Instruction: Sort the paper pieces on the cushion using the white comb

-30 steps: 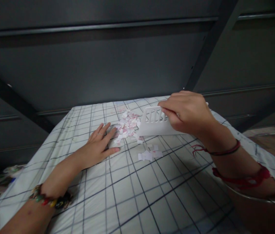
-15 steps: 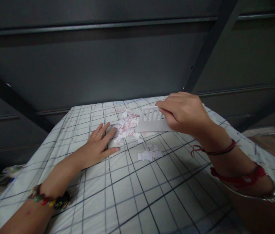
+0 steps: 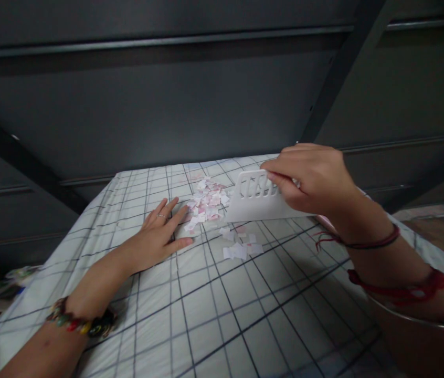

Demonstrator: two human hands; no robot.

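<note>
My right hand (image 3: 310, 176) grips a flat white plastic scraper (image 3: 269, 210) by its slotted upper edge, fingers over the top and thumb on the near side. The scraper stands tilted on its long lower edge, just right of a pile of torn paper bits (image 3: 206, 202), white and pink. My left hand (image 3: 162, 228) lies flat on the cloth with fingers spread, its fingertips at the pile's left side. A smaller group of paper scraps (image 3: 241, 249) lies nearer to me, below the scraper. Behind my right wrist a pink thing (image 3: 326, 223) shows in part.
A white checked cloth (image 3: 206, 325) with dark lines covers the surface under my hands. Dark grey panels (image 3: 147, 110) with metal strips rise directly behind its far edge. Blurred items (image 3: 19, 275) sit low at the left, and wooden flooring (image 3: 442, 231) shows at the right.
My right hand has moved the scraper to the right and slightly towards me, away from the pile. A few scraps now show nearer the small group. My left hand has stayed in place.
</note>
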